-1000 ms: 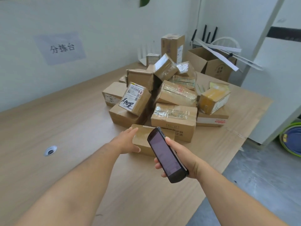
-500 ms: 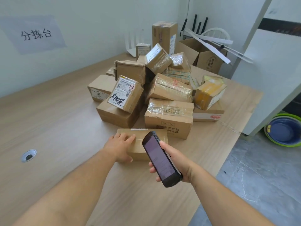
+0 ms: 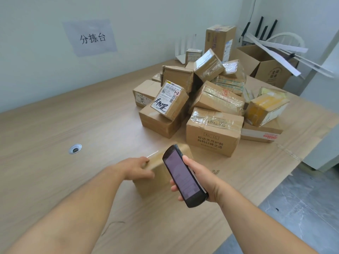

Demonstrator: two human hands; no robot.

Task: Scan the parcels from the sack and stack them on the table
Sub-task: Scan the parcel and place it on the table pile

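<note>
Head view of the sorting table (image 3: 73, 116); all positions are given rel. to the printed carton (image 3: 213, 132), the brown box w/ dark lettering on its front face. L hand (image 3: 136, 169): fingers over the top-left edge and thumb on the near face of the parcel (image 3: 154, 187), so I read it as grasping that parcel; the parcel is plain tan, tipped up, just in front of the printed carton and slightly to its left, apart from it; I cannot tell whether its lower edge touches the table. R hand (image 3: 200, 182): wrapped round the scanner (image 3: 183, 175), thumb on its right side, fingertips showing at its left side; the scanner is a dark handheld w/ lit screen facing me, held over the parcel's right part, in front of the printed carton. Heap of parcels (image 3: 218, 96): behind and beside the printed carton, taped boxes leaning on each other; labelled box (image 3: 169, 99) w/ handwritten marks is tilted, behind-left; yellow box (image 3: 266, 109) is behind-right, atop a flat box. Open carton (image 3: 271, 70): well behind-right, near the wall. Grommet (image 3: 75, 148): well left, set in the tabletop. Wall sign (image 3: 91, 38): far behind-left. Cardboard sheet (image 3: 256, 171): right and front-right of the printed carton; how far it runs under the heap I cannot tell.
</note>
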